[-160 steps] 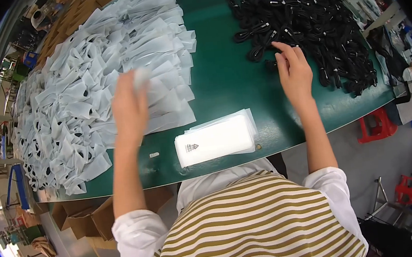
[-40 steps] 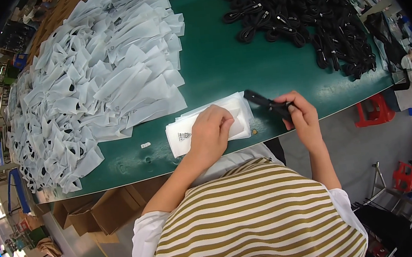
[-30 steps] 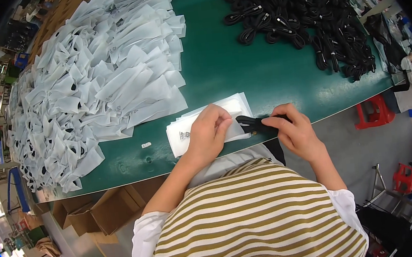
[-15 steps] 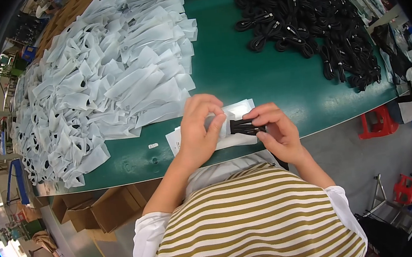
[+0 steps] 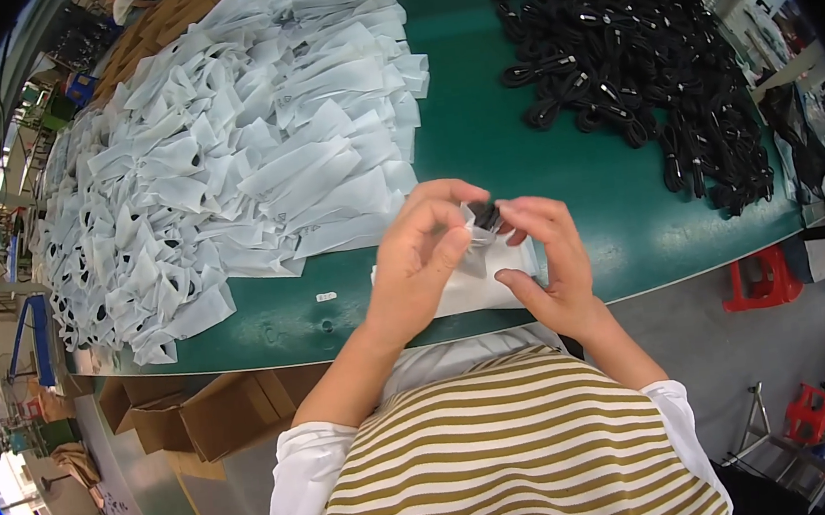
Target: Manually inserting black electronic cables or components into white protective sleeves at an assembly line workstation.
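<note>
Here, left hand [image 5: 412,270] pinching a whitish bag [image 5: 477,237], right hand [image 5: 556,267], thumb and fingers apart, fingertips touching a black cable bundle [image 5: 487,216] at the bag's mouth, above the green desk [image 5: 464,121].

Open lane for you: green tabletop [image 5: 469,121], running away between heaped white pouches [image 5: 260,143], left, and looped black cables [image 5: 627,54], right. Near end blocked: your left hand [image 5: 420,262] and right hand [image 5: 556,267] over the white pouch stack [image 5: 475,297], translucent pouch [image 5: 475,235] and dark cable bundle [image 5: 488,215] between them.
</note>
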`<control>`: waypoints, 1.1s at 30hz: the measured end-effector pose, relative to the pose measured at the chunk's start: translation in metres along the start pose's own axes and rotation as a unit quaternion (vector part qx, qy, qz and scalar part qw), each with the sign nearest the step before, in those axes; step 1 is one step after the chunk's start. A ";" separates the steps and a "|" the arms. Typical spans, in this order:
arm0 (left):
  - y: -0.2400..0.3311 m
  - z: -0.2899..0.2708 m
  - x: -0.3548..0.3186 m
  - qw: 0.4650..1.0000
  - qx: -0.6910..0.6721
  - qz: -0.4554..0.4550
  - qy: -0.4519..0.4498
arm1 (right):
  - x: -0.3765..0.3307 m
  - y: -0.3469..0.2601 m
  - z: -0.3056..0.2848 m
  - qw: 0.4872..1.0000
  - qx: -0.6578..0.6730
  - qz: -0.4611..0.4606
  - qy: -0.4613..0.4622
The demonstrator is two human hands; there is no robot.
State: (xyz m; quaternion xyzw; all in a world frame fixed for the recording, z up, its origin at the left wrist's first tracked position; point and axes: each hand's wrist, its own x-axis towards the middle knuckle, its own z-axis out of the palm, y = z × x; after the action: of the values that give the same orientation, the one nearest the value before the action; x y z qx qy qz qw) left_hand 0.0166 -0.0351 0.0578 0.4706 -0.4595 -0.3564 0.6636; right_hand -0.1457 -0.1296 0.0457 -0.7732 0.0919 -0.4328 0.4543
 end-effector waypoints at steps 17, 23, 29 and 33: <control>0.013 -0.085 0.000 0.846 0.523 0.008 0.104 | 0.043 0.052 -0.026 0.995 0.029 0.047 0.083; -0.029 -0.139 0.033 0.681 0.723 0.090 0.066 | 0.111 0.117 -0.077 0.834 -0.523 -0.116 0.133; -0.049 -0.137 0.052 0.695 0.715 0.075 0.008 | 0.092 0.167 -0.108 0.808 -0.587 -0.035 -0.014; -0.051 -0.148 0.060 0.692 0.715 0.102 0.001 | 0.081 0.161 -0.115 0.794 -0.601 0.080 -0.041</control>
State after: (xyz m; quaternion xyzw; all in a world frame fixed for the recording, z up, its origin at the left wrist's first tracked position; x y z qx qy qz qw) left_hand 0.1739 -0.0609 0.0058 0.7536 -0.6199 0.1495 0.1597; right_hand -0.1425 -0.3366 -0.0085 -0.8974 0.3766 -0.2207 -0.0650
